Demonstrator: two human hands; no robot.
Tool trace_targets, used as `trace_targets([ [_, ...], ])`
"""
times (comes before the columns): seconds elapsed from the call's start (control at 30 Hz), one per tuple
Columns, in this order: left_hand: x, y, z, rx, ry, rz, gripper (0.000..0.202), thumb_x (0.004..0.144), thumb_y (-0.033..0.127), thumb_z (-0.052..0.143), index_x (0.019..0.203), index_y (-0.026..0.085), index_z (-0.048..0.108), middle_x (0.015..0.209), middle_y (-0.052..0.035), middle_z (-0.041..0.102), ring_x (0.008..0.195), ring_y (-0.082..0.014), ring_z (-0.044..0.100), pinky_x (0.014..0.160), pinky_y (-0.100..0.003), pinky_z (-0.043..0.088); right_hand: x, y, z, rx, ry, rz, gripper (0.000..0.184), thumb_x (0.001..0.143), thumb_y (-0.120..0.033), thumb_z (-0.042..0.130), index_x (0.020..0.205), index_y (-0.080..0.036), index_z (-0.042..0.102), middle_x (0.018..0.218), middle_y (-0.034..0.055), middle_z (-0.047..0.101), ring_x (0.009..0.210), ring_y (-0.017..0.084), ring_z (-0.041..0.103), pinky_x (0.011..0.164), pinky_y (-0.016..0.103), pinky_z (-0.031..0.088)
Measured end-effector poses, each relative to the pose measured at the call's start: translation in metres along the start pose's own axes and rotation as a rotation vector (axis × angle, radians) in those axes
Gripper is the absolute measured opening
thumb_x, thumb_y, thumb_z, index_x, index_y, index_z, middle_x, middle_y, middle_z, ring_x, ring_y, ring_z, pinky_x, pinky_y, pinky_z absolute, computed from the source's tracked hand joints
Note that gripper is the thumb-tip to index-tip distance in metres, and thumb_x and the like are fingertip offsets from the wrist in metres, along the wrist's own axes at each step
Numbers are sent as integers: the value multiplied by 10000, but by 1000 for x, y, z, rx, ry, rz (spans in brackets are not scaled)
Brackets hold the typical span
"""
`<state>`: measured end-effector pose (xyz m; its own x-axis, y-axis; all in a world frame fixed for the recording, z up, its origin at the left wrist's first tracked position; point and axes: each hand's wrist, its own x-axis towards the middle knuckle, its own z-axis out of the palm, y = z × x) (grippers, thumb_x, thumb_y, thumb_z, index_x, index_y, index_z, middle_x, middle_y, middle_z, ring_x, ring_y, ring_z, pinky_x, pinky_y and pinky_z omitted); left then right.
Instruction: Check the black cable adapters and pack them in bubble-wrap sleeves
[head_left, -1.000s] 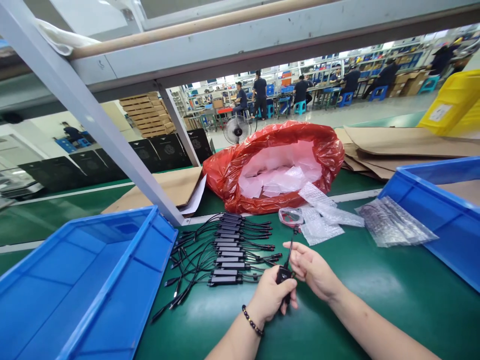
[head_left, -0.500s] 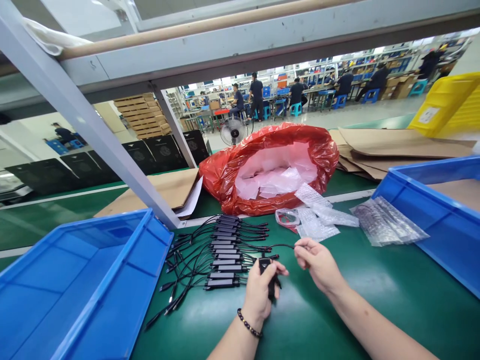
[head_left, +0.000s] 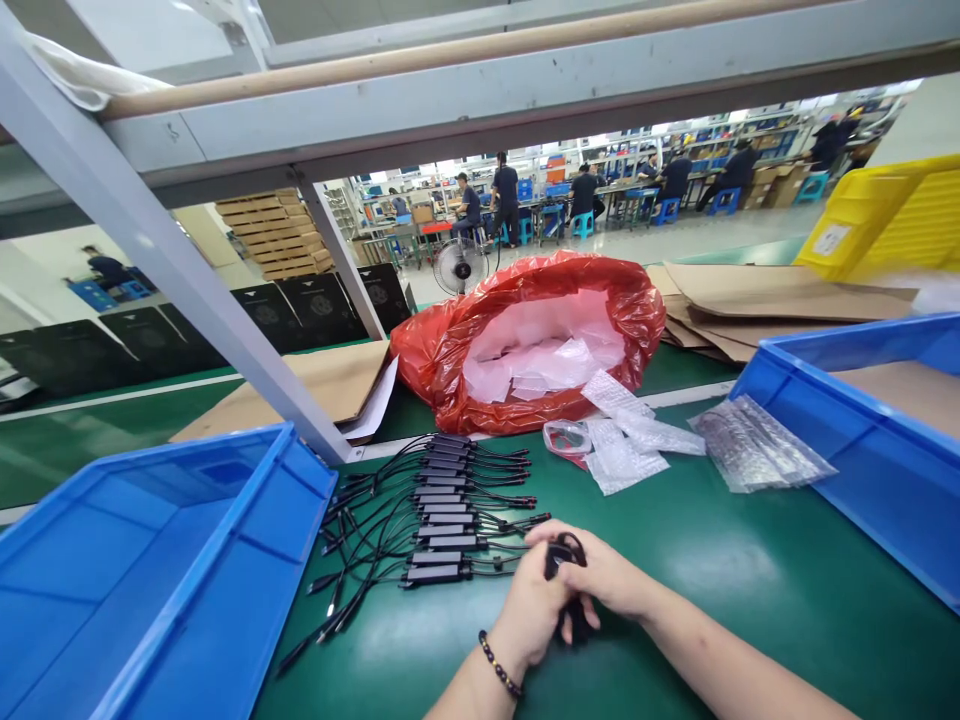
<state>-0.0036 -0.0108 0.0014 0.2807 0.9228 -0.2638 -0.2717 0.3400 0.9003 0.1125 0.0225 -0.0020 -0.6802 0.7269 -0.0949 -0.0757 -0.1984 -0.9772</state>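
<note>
My left hand, with a beaded bracelet at its wrist, is closed round a small black device with a cable. Against it, my right hand is closed on the device's black cable, which bends in a loop at the device's top. Fingers of both hands hide most of the device. Just left of my hands lies a row of several dark cabled modules. Their leads spread over the green table to both sides.
Blue bins stand at the left and right. Behind the modules sits a red plastic bag holding white pouches. Bubble-wrap pouches lie at the right. Cardboard sheets and a metal shelf frame are beyond.
My right hand has moved left and down to my left hand, bringing in the cable that was stretched out. The cable now loops at the device. The view has shifted slightly.
</note>
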Motion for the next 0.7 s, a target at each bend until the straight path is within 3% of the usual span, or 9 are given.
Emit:
trace_targets([
  [0.1, -3, -1, 6, 50, -86, -87, 327, 604, 254, 683, 854, 134, 510, 454, 27, 580, 374, -111, 550, 263, -132, 305, 0, 0, 2, -98, 69, -85, 367, 687, -517, 626, 798, -168, 614, 894, 54, 561, 704, 151, 563, 624, 283, 459],
  [0.2, -4, 1, 6, 60, -110, -115, 268, 571, 163, 640, 815, 123, 537, 486, 12, 609, 401, -107, 566, 284, -131, 336, 1, -2, 2, -168, 144, -182, 296, 719, -435, 625, 613, -158, 603, 860, 44, 566, 750, 156, 530, 698, 294, 433],
  [0.4, -1, 1, -4, 73, -230, -210, 61, 543, 131, 614, 571, 107, 566, 509, -12, 603, 408, -96, 574, 263, -122, 286, 3, -2, -1, -114, 252, -346, 257, 747, -368, 625, 589, -168, 593, 737, 31, 555, 749, 165, 522, 738, 309, 403],
  [0.57, 0, 1, -5, -39, -223, -283, 157, 521, 172, 662, 635, 87, 594, 524, -47, 631, 425, -133, 603, 257, -131, 285, 2, -3, -1, -33, 295, -374, 323, 745, -415, 624, 547, -169, 559, 677, 25, 534, 695, 161, 510, 691, 303, 401],
  [0.7, -1, 1, -3, -134, -238, -317, 218, 518, 208, 680, 667, 65, 610, 577, -90, 657, 476, -169, 635, 323, -163, 405, 2, -6, 0, 18, 289, -376, 382, 739, -479, 612, 530, -166, 543, 649, 27, 532, 655, 155, 492, 649, 297, 393],
])
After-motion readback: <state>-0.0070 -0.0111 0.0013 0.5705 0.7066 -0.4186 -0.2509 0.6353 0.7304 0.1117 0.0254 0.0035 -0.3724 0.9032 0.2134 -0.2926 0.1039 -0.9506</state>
